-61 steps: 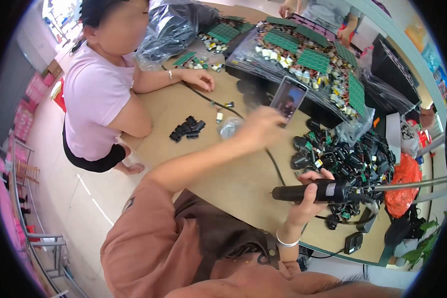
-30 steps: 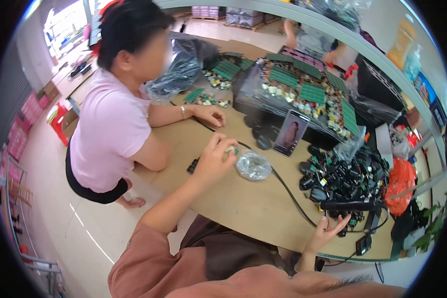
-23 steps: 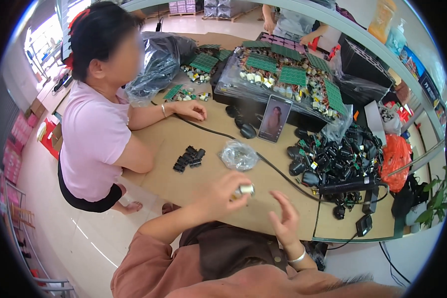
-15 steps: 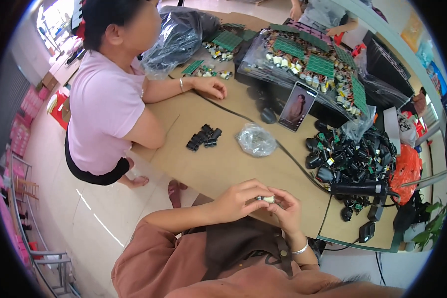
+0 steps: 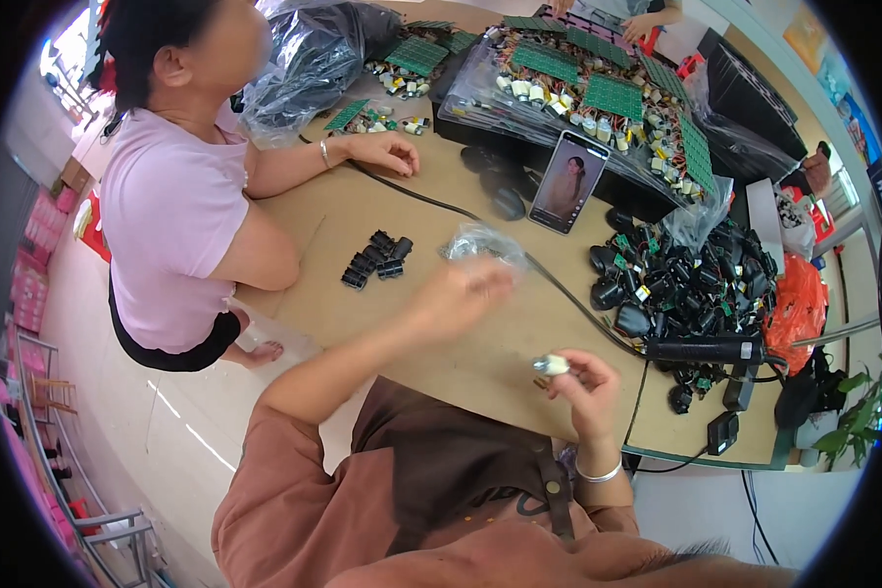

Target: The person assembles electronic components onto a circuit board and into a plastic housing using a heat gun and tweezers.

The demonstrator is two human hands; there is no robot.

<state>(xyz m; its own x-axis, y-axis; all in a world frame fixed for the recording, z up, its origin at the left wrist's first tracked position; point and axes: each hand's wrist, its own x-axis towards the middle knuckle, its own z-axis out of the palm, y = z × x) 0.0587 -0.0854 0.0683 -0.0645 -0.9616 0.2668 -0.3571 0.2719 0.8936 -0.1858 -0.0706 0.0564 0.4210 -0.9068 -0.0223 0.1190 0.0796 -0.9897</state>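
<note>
My right hand [image 5: 590, 390] grips a small motor [image 5: 551, 366], a cream cylinder with a shiny metal end, between thumb and fingers above the table's front edge. Motion smears my left hand [image 5: 465, 297], stretched out just in front of a clear plastic bag [image 5: 480, 243]. Its fingertips overlap the bag's near side, and whether they touch it or hold anything is unclear. What lies inside the bag is too small to make out. Left of that hand, several short black plastic parts [image 5: 376, 260] stand grouped on the brown tabletop [image 5: 314, 318].
A phone [image 5: 569, 183] leans against a box [image 5: 461, 122] heaped with green circuit boards and wired parts. Right of it lies a pile of black housings [image 5: 691, 294]. A black cable [image 5: 568, 302] crosses the table to a black cylindrical tool [image 5: 701, 350]. A co-worker [image 5: 171, 216] leans at the left.
My left hand has left the motor and swung forward to the plastic bag. The right hand keeps the motor, now slightly farther right and up. The whole view has shifted a little.
</note>
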